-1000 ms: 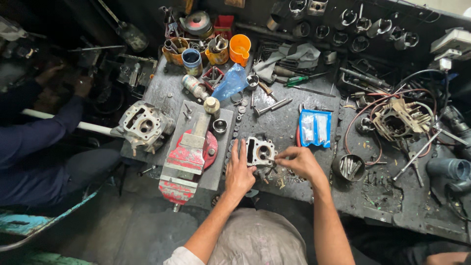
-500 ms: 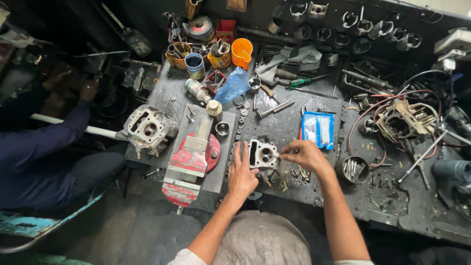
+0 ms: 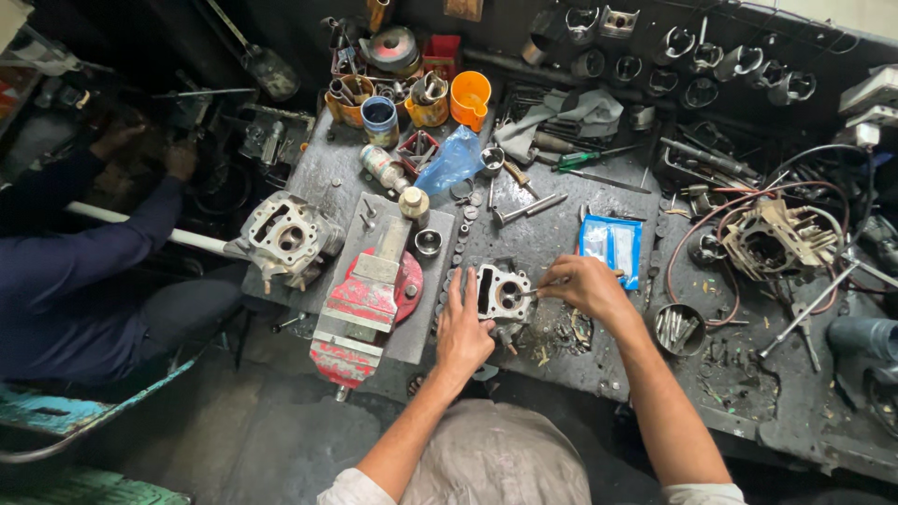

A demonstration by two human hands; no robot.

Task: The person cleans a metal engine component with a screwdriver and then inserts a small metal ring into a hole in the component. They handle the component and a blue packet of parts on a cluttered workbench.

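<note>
Head view: two hands, left hand and right hand, on one cylinder head.

Matt cast-metal cylinder head, chipped red-painted vise

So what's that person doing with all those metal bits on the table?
The person is working on a small metal engine part lying on the dirty workbench. Their left hand rests flat against its side, steadying it, while the right hand pokes a thin tool into it. A red vise sits just to the left, with another engine part beyond it. At the far left, another person's sleeve shows; they are busy with something else.
</note>
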